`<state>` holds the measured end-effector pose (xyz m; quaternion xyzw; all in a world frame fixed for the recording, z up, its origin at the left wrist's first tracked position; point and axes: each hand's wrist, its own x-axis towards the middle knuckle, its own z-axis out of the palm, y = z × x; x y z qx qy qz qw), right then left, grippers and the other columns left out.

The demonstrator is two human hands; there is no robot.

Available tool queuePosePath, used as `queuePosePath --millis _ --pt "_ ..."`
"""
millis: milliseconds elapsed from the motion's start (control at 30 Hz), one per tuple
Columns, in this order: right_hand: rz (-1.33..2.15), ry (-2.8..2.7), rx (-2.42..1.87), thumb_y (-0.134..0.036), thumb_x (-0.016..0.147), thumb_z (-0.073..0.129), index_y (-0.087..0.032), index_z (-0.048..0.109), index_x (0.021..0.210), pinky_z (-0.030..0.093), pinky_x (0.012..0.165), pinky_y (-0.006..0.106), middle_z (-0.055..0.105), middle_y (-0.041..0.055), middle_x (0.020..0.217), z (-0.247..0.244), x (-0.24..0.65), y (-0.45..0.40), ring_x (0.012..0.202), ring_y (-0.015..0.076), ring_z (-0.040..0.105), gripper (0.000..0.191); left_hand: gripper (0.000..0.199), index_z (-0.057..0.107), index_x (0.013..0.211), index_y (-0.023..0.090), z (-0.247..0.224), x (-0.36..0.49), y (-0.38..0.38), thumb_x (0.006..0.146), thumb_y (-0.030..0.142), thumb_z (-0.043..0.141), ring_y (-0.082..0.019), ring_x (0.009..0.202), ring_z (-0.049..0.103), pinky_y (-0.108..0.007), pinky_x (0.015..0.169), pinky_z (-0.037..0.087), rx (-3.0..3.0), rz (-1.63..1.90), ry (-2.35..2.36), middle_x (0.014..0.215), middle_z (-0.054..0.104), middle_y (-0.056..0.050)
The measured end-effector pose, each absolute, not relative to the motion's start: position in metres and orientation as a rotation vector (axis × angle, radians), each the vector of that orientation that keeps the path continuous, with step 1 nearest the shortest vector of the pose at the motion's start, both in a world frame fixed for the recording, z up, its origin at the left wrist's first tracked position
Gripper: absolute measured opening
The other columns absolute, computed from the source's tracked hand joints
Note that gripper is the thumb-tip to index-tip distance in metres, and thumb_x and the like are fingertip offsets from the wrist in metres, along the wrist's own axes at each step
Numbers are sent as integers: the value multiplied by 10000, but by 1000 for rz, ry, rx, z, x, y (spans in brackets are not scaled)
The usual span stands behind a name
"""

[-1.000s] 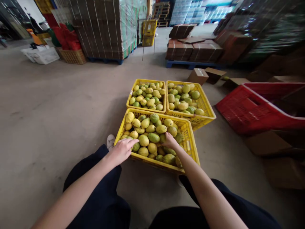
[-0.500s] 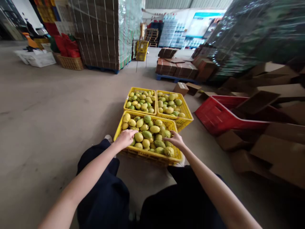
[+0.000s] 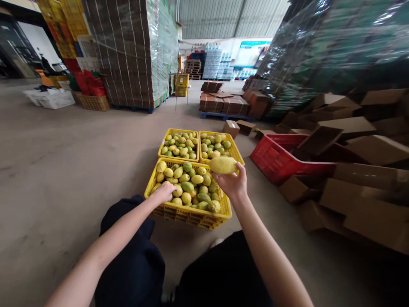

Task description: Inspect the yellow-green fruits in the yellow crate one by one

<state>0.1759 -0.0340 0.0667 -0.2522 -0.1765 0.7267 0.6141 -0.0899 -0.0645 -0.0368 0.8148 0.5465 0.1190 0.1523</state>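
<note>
Up out of the near crate (image 3: 188,219) has come your right hand (image 3: 235,183), which half a second ago was down among the fruits (image 3: 188,186); now it bears one long yellow fruit (image 3: 223,165). That fruit lies nearly level, raised clear of the load, and from your viewpoint it overlaps the far right corner of the near crate and the front of the rear right crate (image 3: 239,155). Your right fingers are curled about it from below, with one digit at either end.

Your left hand (image 3: 164,192) rests at the left of the near crate, its fingers bent down over the fruits there; you seem to be touching one, but whether you pinch it I cannot tell.

I judge the step in hand to be holding up a single picked fruit. Your next move calls for a secure hold at both ends and clearance over the crate's rim.

Farther out, the rear left crate (image 3: 160,149) is loaded too, and a red crate (image 3: 271,164) stands on the right beside tumbled cardboard boxes (image 3: 367,192).
</note>
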Motion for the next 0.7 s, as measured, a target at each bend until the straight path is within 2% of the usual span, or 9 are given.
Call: queuePosePath --millis 167,300,400,500,600,700 --pt "1614 -242 -599 -536 814 581 -214 612 987 596 549 326 733 49 790 57 168 -10 710 228 723 367 182 762 773 197 -36 -79 -59 771 147 587 -257 902 681 -337 809 529 2405 78 1610 863 729 -75" --pt "1708 -198 -607 -630 789 579 -224 606 923 555 477 313 718 47 751 42 168 -1 671 237 714 428 207 767 809 192 -46 -74 -44 821 218 562 -250 917 674 -338 830 522 2384 -59 1658 899 732 -86" --pt "1717 -152 -559 -593 802 579 -219 613 869 591 539 345 699 36 707 37 178 4 648 223 699 382 199 763 832 196 -54 -66 -21 839 239 568 -245 939 672 -332 847 518 2343 -137 1647 931 739 -76" --pt "1697 -79 -566 -543 823 568 -211 623 854 620 621 380 696 46 695 34 191 12 691 232 707 339 198 750 979 226 -65 -48 14 853 303 618 -246 987 665 -333 867 518 2296 -161 1639 1024 737 -63" --pt "1679 -13 -608 -513 824 580 -197 634 883 629 651 406 709 62 718 31 200 20 693 237 709 325 339 659 1204 243 -84 -16 53 882 349 638 -245 1073 637 -347 921 507 2247 -94 1671 1182 686 -81" --pt "1689 57 -656 -500 820 580 -191 635 910 635 662 439 714 71 727 28 207 23 710 252 712 326 503 546 1338 190 -110 24 84 873 329 680 -280 1195 572 -387 1003 476 2243 -41 1681 1325 594 -137"
